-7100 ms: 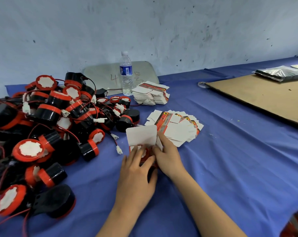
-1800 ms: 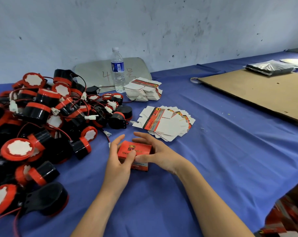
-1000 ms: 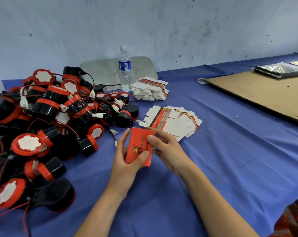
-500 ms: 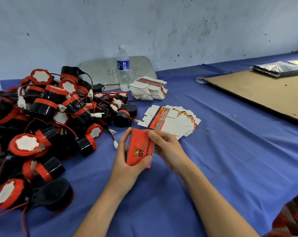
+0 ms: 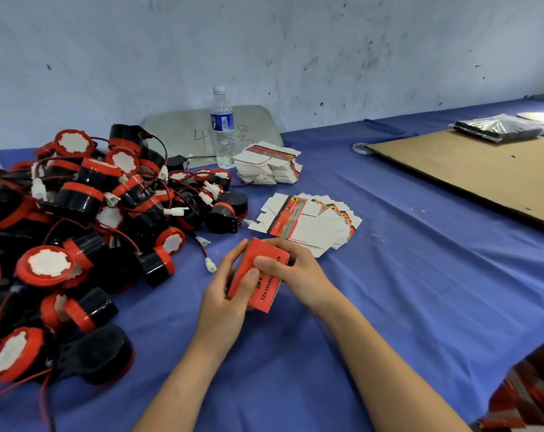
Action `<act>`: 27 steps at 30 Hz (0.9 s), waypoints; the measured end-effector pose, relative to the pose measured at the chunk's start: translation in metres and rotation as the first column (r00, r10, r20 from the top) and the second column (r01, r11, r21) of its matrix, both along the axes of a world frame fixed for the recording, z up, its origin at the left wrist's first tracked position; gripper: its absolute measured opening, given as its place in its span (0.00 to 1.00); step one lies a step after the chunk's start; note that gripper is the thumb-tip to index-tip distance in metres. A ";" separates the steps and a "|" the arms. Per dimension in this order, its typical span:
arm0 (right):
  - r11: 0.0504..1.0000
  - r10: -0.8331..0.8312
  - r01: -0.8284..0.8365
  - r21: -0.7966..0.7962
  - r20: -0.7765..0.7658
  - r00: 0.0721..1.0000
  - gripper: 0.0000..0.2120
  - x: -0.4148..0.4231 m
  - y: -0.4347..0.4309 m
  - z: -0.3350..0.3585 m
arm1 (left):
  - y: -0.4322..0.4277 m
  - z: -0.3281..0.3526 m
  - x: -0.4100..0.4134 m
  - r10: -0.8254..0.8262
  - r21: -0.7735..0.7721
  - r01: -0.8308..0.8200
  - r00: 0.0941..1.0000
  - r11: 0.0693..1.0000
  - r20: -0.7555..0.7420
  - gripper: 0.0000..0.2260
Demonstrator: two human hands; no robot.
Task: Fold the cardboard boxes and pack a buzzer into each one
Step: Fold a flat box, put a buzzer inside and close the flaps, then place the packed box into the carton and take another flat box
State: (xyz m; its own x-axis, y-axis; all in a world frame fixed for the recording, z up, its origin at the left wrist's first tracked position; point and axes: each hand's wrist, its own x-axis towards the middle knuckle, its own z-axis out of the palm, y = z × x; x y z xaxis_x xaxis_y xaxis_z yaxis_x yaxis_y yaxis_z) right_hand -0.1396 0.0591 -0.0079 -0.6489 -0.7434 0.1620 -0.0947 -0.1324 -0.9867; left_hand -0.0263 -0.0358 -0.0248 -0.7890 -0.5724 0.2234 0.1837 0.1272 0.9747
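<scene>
Nearest the camera, the left hand [image 5: 223, 294] and the right hand [image 5: 298, 275] are both gripping the small red cardboard box with black lettering [image 5: 266, 289]. Half a second ago it was standing almost upright facing the camera. Now it is sitting lower and leaning, its top edge tipping away to the right. The right thumb has slid down from the top edge onto the front face, and the left thumb is pressing beside it, so the two are covering part of the print. The left fingers [image 5: 233, 255] are curling round the box's left side, and the right fingers are wrapping behind its far edge. All visible flaps are lying shut. I cannot tell whether the box's lower corner is touching the blue-clothed counter [image 5: 420, 275].

To the left, a heap of black-and-red round buzzers with red wires and white plugs [image 5: 77, 229] is sprawling across the cloth. Just beyond the hands, a fan of flat white-and-red carton blanks [image 5: 308, 222] is lying spread out. Farther back, a thicker stack of the same blanks [image 5: 267, 165] is sitting beside a clear plastic water bottle with a blue label [image 5: 222, 129]. A large brown cardboard sheet [image 5: 470, 169] is lying far right.
</scene>
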 end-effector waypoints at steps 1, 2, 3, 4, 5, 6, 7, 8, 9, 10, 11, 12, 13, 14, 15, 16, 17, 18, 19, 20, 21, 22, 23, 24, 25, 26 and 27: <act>1.000 -0.005 0.005 -0.011 0.014 1.000 0.13 0.001 0.000 0.000 | 0.000 0.000 0.000 0.001 -0.007 -0.001 1.000 1.000 0.000 0.24; 1.000 -0.015 0.015 -0.020 0.033 0.999 0.13 0.001 0.000 0.000 | 0.000 -0.001 0.000 0.002 -0.011 -0.002 1.000 1.000 -0.001 0.22; 0.999 -0.030 0.031 -0.025 0.054 0.998 0.14 0.002 0.000 0.001 | 0.000 -0.002 0.000 0.006 -0.017 -0.006 1.000 1.000 -0.004 0.20; 0.999 -0.044 0.046 -0.024 0.075 0.996 0.15 0.003 -0.001 0.002 | -0.001 -0.003 0.001 0.016 -0.032 -0.017 1.000 0.999 -0.009 0.17; 0.998 -0.055 0.057 -0.017 0.094 0.994 0.15 0.005 -0.002 0.003 | -0.001 -0.003 0.002 0.037 -0.058 -0.038 0.999 0.998 -0.017 0.16; 0.998 -0.067 0.068 -0.009 0.111 0.992 0.14 0.007 0.000 0.005 | 0.000 -0.002 0.002 0.059 -0.093 -0.061 0.998 0.994 -0.026 0.15; 0.997 -0.071 0.071 0.000 0.132 0.989 0.14 0.009 0.002 0.007 | 0.001 -0.001 0.003 0.085 -0.123 -0.089 0.996 0.988 -0.038 0.16; 0.997 -0.071 0.071 0.001 0.154 0.986 0.13 0.010 0.004 0.009 | 0.002 0.000 0.003 0.114 -0.132 -0.120 0.992 0.984 -0.056 0.16; 0.998 -0.068 0.070 -0.007 0.178 0.982 0.13 0.010 0.006 0.011 | 0.002 0.000 0.003 0.141 -0.121 -0.150 0.987 0.981 -0.076 0.16; 0.997 -0.063 0.072 -0.034 0.215 0.975 0.15 0.011 0.007 0.012 | 0.000 -0.001 0.003 0.166 -0.101 -0.175 0.981 0.979 -0.096 0.17; 0.993 -0.065 0.090 -0.082 0.270 0.961 0.17 0.011 0.011 0.014 | 0.000 0.000 0.002 0.174 -0.074 -0.183 0.978 0.980 -0.118 0.19; 0.981 -0.074 0.130 -0.142 0.346 0.935 0.19 0.011 0.014 0.017 | -0.003 0.000 0.001 0.171 -0.038 -0.178 0.976 0.983 -0.137 0.21; 0.959 -0.093 0.198 -0.204 0.431 0.897 0.19 0.011 0.020 0.021 | -0.005 -0.001 0.000 0.164 0.008 -0.165 0.975 0.986 -0.150 0.22; 0.918 -0.124 0.293 -0.267 0.509 0.852 0.18 0.011 0.028 0.026 | -0.007 -0.001 0.000 0.155 0.053 -0.149 0.975 0.987 -0.159 0.21; 0.849 -0.173 0.416 -0.326 0.573 0.801 0.16 0.009 0.037 0.029 | -0.011 -0.002 0.000 0.148 0.088 -0.135 0.975 0.987 -0.163 0.19; 0.741 -0.254 0.564 -0.365 0.626 0.738 0.12 0.008 0.049 0.032 | -0.013 -0.003 0.001 0.140 0.106 -0.124 0.977 0.987 -0.161 0.16; 0.596 -0.354 0.713 -0.369 0.676 0.646 0.09 0.006 0.062 0.035 | -0.014 -0.003 0.001 0.136 0.112 -0.119 0.979 0.987 -0.154 0.15; 0.432 -0.460 0.838 -0.333 0.718 0.522 0.08 0.005 0.078 0.037 | -0.015 -0.004 0.001 0.133 0.109 -0.118 0.981 0.987 -0.141 0.15; 0.261 -0.554 0.926 -0.271 0.744 0.374 0.10 0.002 0.094 0.039 | -0.014 -0.005 0.001 0.132 0.100 -0.119 0.983 0.988 -0.129 0.15; 0.105 -0.606 0.972 -0.212 0.761 0.231 0.13 -0.001 0.110 0.040 | -0.014 -0.004 0.001 0.130 0.087 -0.120 0.984 0.989 -0.121 0.15; -0.032 -0.622 0.985 -0.169 0.775 0.113 0.15 -0.002 0.125 0.041 | -0.013 -0.004 0.001 0.126 0.073 -0.118 0.985 0.990 -0.115 0.14; -0.144 -0.611 0.980 -0.136 0.791 0.021 0.16 -0.004 0.138 0.040 | -0.012 -0.004 0.001 0.121 0.060 -0.115 0.986 0.992 -0.111 0.14; -0.236 -0.586 0.966 -0.110 0.809 -0.051 0.16 -0.004 0.149 0.039 | -0.011 -0.003 0.000 0.115 0.045 -0.111 0.987 0.993 -0.108 0.14; -0.305 -0.556 0.948 -0.088 0.825 -0.102 0.16 -0.005 0.156 0.037 | -0.011 -0.004 0.000 0.110 0.031 -0.108 0.988 0.994 -0.105 0.13; -0.354 -0.537 0.933 -0.070 0.832 -0.141 0.15 -0.005 0.162 0.034 | -0.010 -0.004 0.000 0.107 0.020 -0.106 0.989 0.994 -0.102 0.13; -0.379 -0.534 0.924 -0.052 0.828 -0.172 0.15 -0.006 0.164 0.031 | -0.010 -0.003 0.000 0.106 0.012 -0.106 0.989 0.994 -0.099 0.13; -0.386 -0.546 0.922 -0.039 0.815 -0.194 0.14 -0.007 0.165 0.029 | -0.009 -0.003 0.000 0.107 0.009 -0.106 0.990 0.994 -0.095 0.13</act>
State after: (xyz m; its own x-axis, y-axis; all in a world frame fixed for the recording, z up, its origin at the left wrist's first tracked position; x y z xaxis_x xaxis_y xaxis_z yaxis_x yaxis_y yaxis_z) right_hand -0.1466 0.2246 0.0214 -0.5048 0.7618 -0.4061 -0.4349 -0.6307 -0.6427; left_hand -0.0260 -0.0446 -0.0280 -0.6986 -0.6529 0.2927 0.2617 0.1475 0.9538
